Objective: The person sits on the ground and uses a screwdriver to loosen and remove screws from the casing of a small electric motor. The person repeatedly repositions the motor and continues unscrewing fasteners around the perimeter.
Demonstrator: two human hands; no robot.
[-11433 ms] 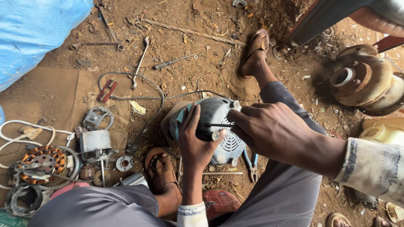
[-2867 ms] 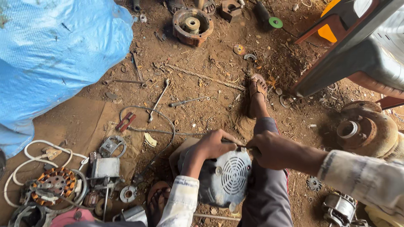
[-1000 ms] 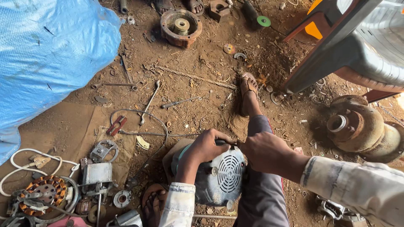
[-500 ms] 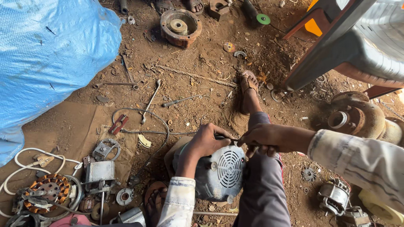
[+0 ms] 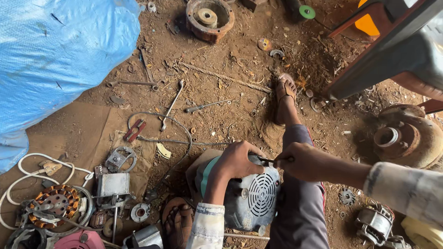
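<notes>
A grey motor housing [image 5: 251, 196] with a round vented end cover sits on the dirt between my legs. My left hand [image 5: 236, 160] grips its top edge, beside a teal band on the casing. Just right of it, my right hand [image 5: 302, 161] is closed around a thin dark tool [image 5: 266, 161], whose tip points left and meets the housing's upper rim. My right leg stretches forward, its sandalled foot [image 5: 285, 90] on the ground.
A blue tarp [image 5: 60, 55] covers the left side. Spanners [image 5: 170, 106] and a screwdriver [image 5: 206, 106] lie on the dirt. A copper-wound stator [image 5: 51, 205], white cable and small metal parts sit at lower left. Rusty motor casings [image 5: 406, 136] lie right and top.
My right hand has slid slightly left and lower along the housing's rim with the tool. The view has shifted a little; my left hand stays on the housing.
</notes>
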